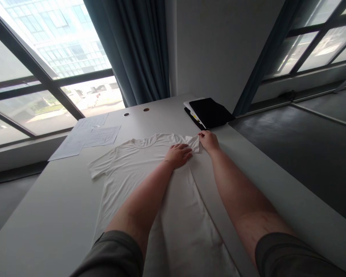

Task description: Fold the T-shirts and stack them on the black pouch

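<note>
A white T-shirt (132,169) lies spread on the white table, its neckline toward the far side and its left sleeve stretched out flat. My left hand (178,155) rests on the shirt near the right shoulder, palm down with fingers extended. At the outer corner of the right sleeve, my right hand (208,141) pinches the sleeve's edge between thumb and fingers. Light wrinkles run across the chest. My left forearm covers part of the shirt's middle.
Sheets of paper (102,136) lie at the table's far left. A black folder (210,112) with papers in it sits at the far right, just beyond my right hand. Two round cable holes (127,114) are near the back edge of the table (54,200). Blue curtains (144,54) hang behind.
</note>
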### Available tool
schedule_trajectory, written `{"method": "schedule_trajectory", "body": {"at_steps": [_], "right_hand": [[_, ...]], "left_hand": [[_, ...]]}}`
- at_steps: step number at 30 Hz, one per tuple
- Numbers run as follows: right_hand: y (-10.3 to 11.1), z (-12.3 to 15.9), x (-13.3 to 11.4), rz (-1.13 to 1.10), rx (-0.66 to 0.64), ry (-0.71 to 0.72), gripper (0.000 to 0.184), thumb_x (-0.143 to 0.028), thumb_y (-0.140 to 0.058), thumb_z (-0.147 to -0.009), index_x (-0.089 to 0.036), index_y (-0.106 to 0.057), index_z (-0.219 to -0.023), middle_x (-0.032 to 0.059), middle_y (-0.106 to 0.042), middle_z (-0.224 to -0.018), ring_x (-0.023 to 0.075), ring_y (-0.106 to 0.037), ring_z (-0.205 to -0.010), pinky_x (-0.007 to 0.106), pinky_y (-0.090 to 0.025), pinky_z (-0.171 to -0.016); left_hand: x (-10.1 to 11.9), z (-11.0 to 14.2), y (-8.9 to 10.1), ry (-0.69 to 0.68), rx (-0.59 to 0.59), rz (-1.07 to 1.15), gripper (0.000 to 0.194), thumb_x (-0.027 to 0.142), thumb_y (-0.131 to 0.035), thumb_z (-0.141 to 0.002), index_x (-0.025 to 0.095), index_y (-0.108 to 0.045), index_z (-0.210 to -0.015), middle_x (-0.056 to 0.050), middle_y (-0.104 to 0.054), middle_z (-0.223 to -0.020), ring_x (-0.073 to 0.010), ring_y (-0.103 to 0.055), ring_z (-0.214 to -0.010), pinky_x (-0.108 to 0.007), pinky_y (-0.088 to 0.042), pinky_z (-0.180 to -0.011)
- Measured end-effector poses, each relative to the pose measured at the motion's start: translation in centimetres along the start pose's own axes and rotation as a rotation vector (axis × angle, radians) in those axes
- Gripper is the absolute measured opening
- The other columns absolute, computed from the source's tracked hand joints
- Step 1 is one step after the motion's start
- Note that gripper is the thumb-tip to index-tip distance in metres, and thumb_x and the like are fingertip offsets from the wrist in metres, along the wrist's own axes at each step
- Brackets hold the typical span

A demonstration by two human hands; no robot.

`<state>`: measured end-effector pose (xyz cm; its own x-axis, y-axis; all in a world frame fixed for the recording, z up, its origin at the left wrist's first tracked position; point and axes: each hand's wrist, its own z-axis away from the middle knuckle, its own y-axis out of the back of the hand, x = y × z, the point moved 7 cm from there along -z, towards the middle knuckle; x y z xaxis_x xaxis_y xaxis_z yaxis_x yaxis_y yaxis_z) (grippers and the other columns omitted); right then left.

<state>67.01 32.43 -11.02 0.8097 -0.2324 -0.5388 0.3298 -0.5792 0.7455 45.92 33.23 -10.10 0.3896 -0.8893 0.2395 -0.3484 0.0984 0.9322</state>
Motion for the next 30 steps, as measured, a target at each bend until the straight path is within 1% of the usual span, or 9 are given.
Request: {"method": "schedule_trajectory", "body": {"at_steps": [3, 8, 11, 14, 17, 20, 24, 27, 30], "right_hand": [[0.5, 0.0, 0.2, -0.103, 0.042, -0.061, 0.028, -0.021, -0.052, -0.092, -0.021, -0.073, -0.110, 0.0070, -0.075, -0.089, 0.0254, -0.066, -0.085, 0.033, -0.049, -0.082], [-0.3, 0.2, 0.0, -0.381, 0.004, -0.175, 0.029, -0.027, -0.048, -0.096, -0.022, -0.066, -0.117, 0.0047, -0.074, -0.083, 0.0241, -0.068, -0.077, 0.035, -0.053, -0.079], [-1.4, 0.2, -0.1, -0.729, -0.072, -0.248, 0.035, -0.030, -0.046, -0.097, -0.023, -0.060, -0.129, 0.0035, -0.075, -0.091, 0.0208, -0.071, -0.080, 0.035, -0.057, -0.076], [-2.0, -0.1, -0.2, -0.950, -0.114, -0.276, 0.032, -0.035, -0.053, -0.095, -0.023, -0.063, -0.123, 0.0055, -0.075, -0.102, 0.0192, -0.073, -0.088, 0.035, -0.060, -0.079], [-2.3, -0.2, 0.6, -0.973, -0.094, -0.348, 0.024, -0.035, -0.061, -0.091, -0.019, -0.068, -0.108, 0.0067, -0.074, -0.100, 0.0188, -0.073, -0.085, 0.035, -0.061, -0.079], [-2.5, 0.0, 1.2, -0.975, -0.059, -0.413, 0.026, -0.028, -0.063, -0.089, -0.019, -0.069, -0.113, 0.0041, -0.073, -0.095, 0.0168, -0.071, -0.078, 0.034, -0.062, -0.076], [-2.9, 0.3, 0.6, -0.956, -0.131, -0.374, 0.040, -0.024, -0.066, -0.086, -0.020, -0.068, -0.125, 0.0007, -0.071, -0.087, 0.0152, -0.068, -0.072, 0.032, -0.061, -0.071], [-3.4, 0.4, 0.4, -0.933, -0.201, -0.366, 0.038, -0.025, -0.069, -0.084, -0.017, -0.071, -0.121, 0.0026, -0.072, -0.084, 0.0164, -0.067, -0.070, 0.032, -0.061, -0.068], [-2.9, 0.2, 0.8, -0.831, -0.133, -0.338, 0.036, -0.028, -0.073, -0.079, -0.015, -0.074, -0.113, 0.0052, -0.073, -0.089, 0.0181, -0.068, -0.075, 0.034, -0.061, -0.071]], "left_hand": [[0.0, 0.0, 0.0, 0.003, -0.003, -0.010, 0.040, 0.051, -0.046, -0.104, 0.037, -0.069, -0.133, 0.000, -0.060, -0.148, -0.0238, -0.055, -0.133, -0.042, -0.040, -0.115], [0.1, 0.0, 0.1, 0.004, -0.003, -0.016, 0.041, 0.052, -0.046, -0.104, 0.037, -0.068, -0.134, 0.000, -0.060, -0.147, -0.0244, -0.055, -0.133, -0.042, -0.040, -0.115], [0.1, -0.1, 0.1, 0.013, -0.010, -0.016, 0.041, 0.052, -0.045, -0.104, 0.037, -0.068, -0.135, 0.000, -0.061, -0.147, -0.0245, -0.054, -0.133, -0.042, -0.040, -0.115], [0.0, -0.1, 0.1, 0.016, -0.014, -0.017, 0.041, 0.052, -0.045, -0.103, 0.038, -0.068, -0.135, 0.000, -0.060, -0.147, -0.0246, -0.054, -0.133, -0.043, -0.040, -0.115], [0.1, -0.1, 0.1, 0.008, -0.013, -0.017, 0.041, 0.052, -0.046, -0.103, 0.037, -0.068, -0.134, -0.001, -0.060, -0.147, -0.0245, -0.054, -0.133, -0.043, -0.040, -0.115], [0.1, 0.0, 0.2, -0.001, -0.006, -0.016, 0.040, 0.051, -0.047, -0.103, 0.036, -0.068, -0.134, -0.001, -0.061, -0.146, -0.0249, -0.055, -0.132, -0.043, -0.040, -0.115], [0.2, 0.0, 0.2, -0.023, 0.008, 0.007, 0.037, 0.052, -0.050, -0.101, 0.036, -0.070, -0.128, -0.002, -0.060, -0.147, -0.0249, -0.052, -0.135, -0.044, -0.038, -0.117], [0.1, -0.1, 0.0, -0.027, -0.001, 0.016, 0.034, 0.051, -0.052, -0.101, 0.035, -0.072, -0.124, -0.003, -0.058, -0.148, -0.0244, -0.050, -0.138, -0.046, -0.034, -0.121], [0.1, -0.1, -0.2, -0.035, -0.024, 0.015, 0.034, 0.049, -0.051, -0.101, 0.034, -0.070, -0.124, -0.003, -0.058, -0.149, -0.0244, -0.047, -0.143, -0.047, -0.032, -0.123]]}}
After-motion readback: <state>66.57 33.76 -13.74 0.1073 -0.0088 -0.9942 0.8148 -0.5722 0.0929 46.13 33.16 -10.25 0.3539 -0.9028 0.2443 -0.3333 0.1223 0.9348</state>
